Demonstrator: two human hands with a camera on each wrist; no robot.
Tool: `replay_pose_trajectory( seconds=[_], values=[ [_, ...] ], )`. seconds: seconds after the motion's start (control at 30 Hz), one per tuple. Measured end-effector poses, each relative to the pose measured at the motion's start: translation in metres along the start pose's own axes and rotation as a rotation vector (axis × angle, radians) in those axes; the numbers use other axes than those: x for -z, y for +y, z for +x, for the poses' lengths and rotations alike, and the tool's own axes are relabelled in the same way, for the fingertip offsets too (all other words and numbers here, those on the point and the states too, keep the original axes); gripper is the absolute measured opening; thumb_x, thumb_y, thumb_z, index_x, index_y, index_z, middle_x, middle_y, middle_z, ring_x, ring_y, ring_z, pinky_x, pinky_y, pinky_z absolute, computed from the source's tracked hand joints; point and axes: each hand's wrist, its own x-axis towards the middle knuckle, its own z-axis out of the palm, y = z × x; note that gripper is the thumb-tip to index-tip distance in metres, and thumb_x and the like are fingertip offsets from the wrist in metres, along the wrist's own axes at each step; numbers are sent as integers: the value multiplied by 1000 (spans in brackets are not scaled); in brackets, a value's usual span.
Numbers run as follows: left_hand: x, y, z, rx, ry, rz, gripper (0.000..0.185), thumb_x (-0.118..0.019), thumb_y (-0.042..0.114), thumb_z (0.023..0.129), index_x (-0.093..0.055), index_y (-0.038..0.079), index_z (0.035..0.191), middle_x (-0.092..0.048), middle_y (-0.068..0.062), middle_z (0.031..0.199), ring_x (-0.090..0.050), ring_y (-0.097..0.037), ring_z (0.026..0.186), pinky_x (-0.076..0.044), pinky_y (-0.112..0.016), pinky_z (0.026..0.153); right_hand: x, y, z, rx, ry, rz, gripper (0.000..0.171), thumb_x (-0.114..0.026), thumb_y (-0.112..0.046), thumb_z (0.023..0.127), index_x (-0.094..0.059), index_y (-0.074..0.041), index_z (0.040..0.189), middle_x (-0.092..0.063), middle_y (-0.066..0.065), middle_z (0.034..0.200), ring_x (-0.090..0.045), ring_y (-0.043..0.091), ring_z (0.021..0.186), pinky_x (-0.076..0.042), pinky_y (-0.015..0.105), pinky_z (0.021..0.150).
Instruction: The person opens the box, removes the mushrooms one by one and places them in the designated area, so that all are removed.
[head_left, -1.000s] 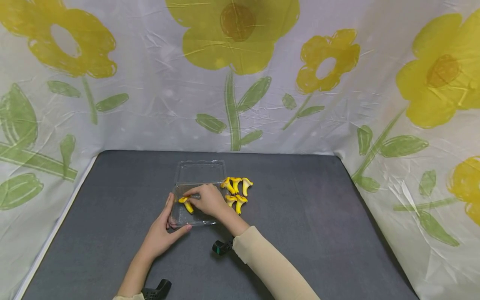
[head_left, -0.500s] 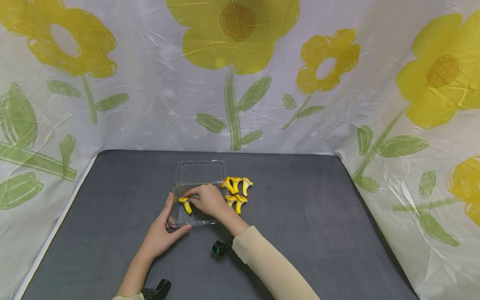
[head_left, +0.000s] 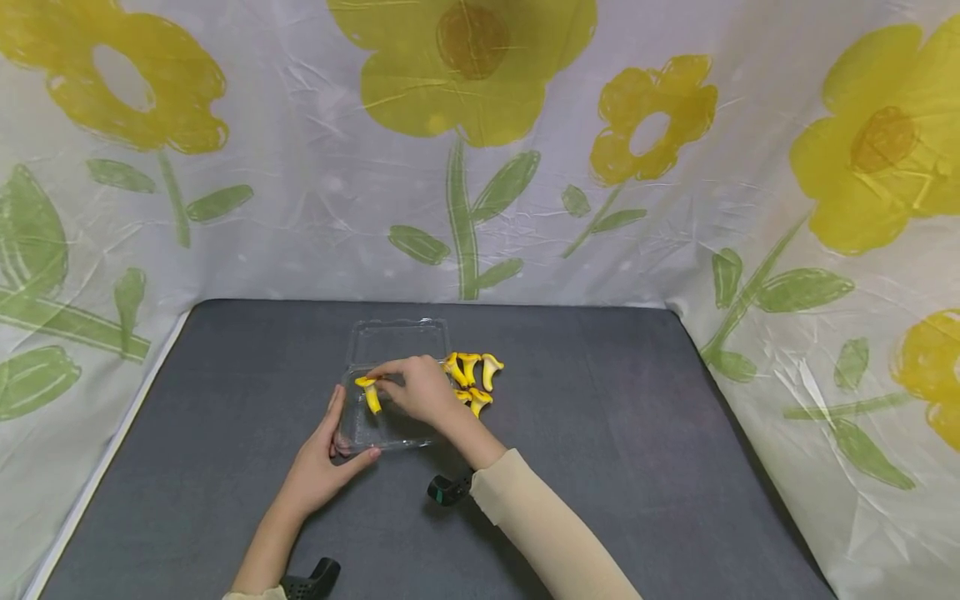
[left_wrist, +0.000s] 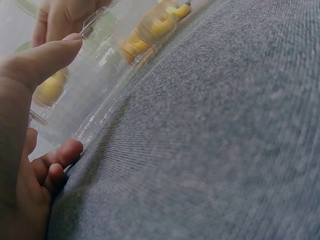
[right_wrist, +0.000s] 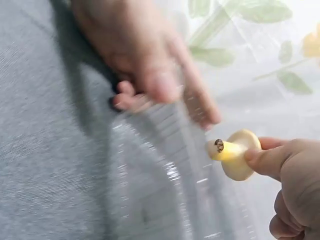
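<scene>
My right hand (head_left: 426, 390) pinches a yellow chanterelle mushroom (head_left: 372, 398) by its cap, over the left part of a clear plastic clamshell box (head_left: 408, 444). Stem end down, the mushroom hangs nearly upright; the right wrist view shows its dark-tipped stem (right_wrist: 218, 146) and pale cap. At the box's near left corner, my left hand (head_left: 318, 467) holds the box, thumb along the front wall and fingers against the left side. Seen from the left wrist, the thumb (left_wrist: 55, 55) lies at the upper edge and curled fingers low on the wall.
Several more chanterelle mushrooms (head_left: 489, 372) lie in two rows on the dark table (head_left: 600, 467), just right of the box. The box's lid (head_left: 399, 340) is folded back behind it. A flowered sheet (head_left: 315, 208) stands around the table's back and sides.
My right hand has risen and moved back a little, lifting the mushroom up from lower in the box. The left hand keeps its place at the corner.
</scene>
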Motion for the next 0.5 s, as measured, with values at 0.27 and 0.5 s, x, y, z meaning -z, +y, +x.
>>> replay_pose_trajectory(
  seconds=[0.27, 0.5],
  values=[
    [1, -1, 1, 1, -4, 9, 113, -78, 53, 80, -4, 25, 161, -8, -6, 167, -47, -12, 81, -41, -25, 69, 17, -4, -3, 25, 56, 45, 20, -68, -27, 95, -76, -27, 114, -76, -10, 98, -24, 5, 34, -30, 17, 41],
    [0, -2, 0, 9, -13, 2, 112, -77, 54, 81, -3, 28, 160, -7, -6, 167, -50, -12, 81, -42, -26, 71, 22, 5, -11, 34, 127, 83, 19, -71, -24, 93, -77, -24, 111, -76, -10, 95, -23, 3, 34, -28, 17, 39]
  ],
)
